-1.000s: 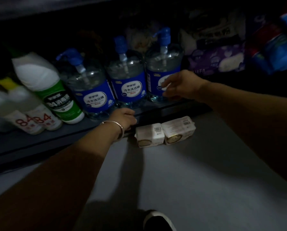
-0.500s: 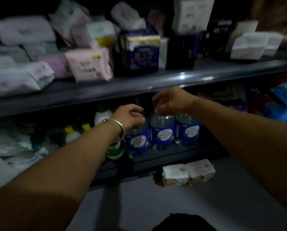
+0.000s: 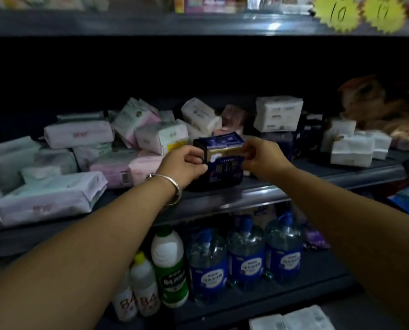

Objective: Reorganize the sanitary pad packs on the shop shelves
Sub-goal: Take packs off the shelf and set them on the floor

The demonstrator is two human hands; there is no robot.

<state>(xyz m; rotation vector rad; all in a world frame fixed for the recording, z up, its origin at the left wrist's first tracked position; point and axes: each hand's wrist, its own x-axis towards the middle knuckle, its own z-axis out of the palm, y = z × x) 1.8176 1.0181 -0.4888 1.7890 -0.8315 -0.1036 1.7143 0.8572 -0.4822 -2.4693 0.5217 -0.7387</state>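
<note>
Both hands have come up from the bottle row to the middle shelf [image 3: 258,195], and now they're on the dark blue pad pack [image 3: 222,160] at its front edge. Left hand [image 3: 183,169] curls round the pack's left end, thumb on the front face; right hand [image 3: 261,156] pinches the upper right corner, fingers bent tight on the wrapper. The pack stands upright, printed face toward the camera, long axis running left to right along the shelf lip, top tilted slightly back.

Risk time, and this is my read only: that pack sits right at the edge, so a slip of the soft wrapper could drop it onto the blue pump bottles [image 3: 245,253] below. Behind and to the left, the pink and white pad packs [image 3: 118,153] lie heaped at loose angles; shove the blue one back too hard and that pile may slide. On the right, stacked white tissue packs [image 3: 352,148] sit near enough for an elbow to knock.
</note>
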